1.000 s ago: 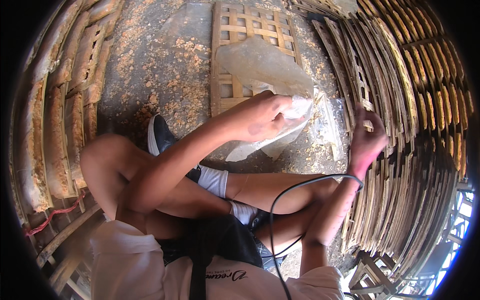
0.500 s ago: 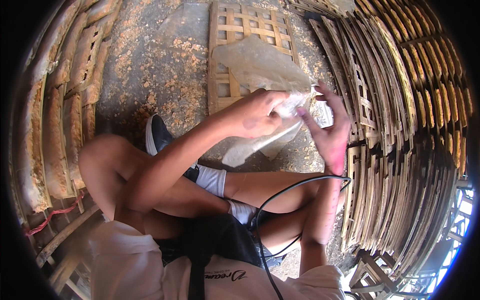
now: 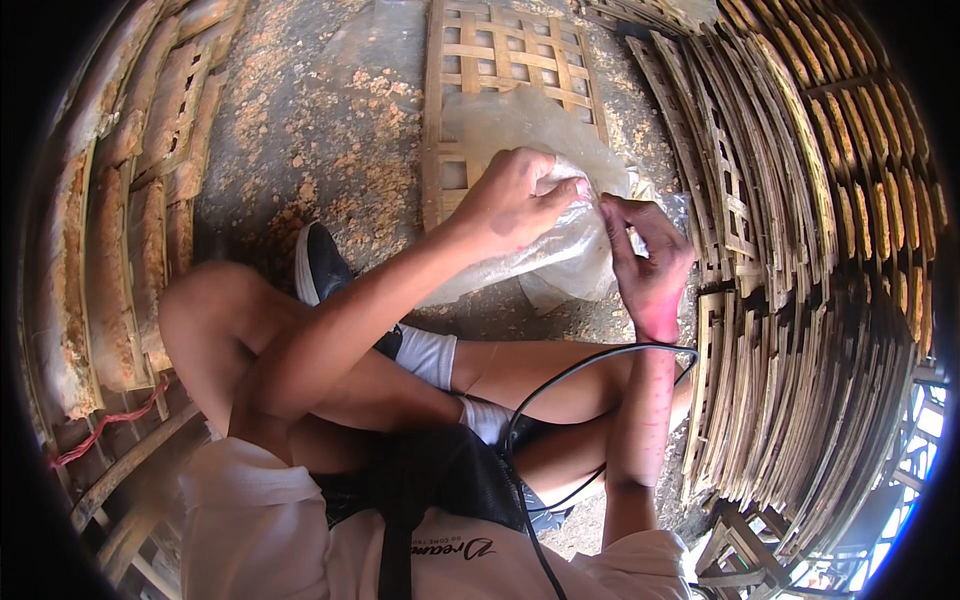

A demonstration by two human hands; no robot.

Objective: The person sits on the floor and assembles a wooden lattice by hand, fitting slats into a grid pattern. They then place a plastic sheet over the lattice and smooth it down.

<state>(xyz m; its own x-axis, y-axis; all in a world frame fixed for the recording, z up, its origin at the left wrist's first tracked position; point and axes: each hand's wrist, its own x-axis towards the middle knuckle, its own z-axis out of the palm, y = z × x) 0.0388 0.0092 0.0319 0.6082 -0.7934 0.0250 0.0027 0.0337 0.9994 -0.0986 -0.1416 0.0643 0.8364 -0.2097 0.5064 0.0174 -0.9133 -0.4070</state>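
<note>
A thin, crumpled sheet of clear plastic [image 3: 568,248] hangs between my hands, spreading over the near part of a slatted wooden rack [image 3: 436,120] that lies flat on the floor. My left hand [image 3: 512,198] is closed on the plastic, thumb pressed against the fingers. Just to its right, my right hand [image 3: 650,255] pinches the edge of the same sheet, its fingertips close to the left thumb. Whether the sheet is a single layer or a bag, I cannot tell.
Stacked slatted racks [image 3: 760,390] stand close on my right, with filled racks [image 3: 865,215] behind them. More crumb-covered racks [image 3: 125,230] lean on the left. Orange crumbs [image 3: 270,130] litter the floor. A black cable [image 3: 560,385] loops past my right forearm.
My right hand has moved in from the right and its spread fingers have closed on the plastic. My left hand has risen slightly, and the sheet has shifted and bunched between them.
</note>
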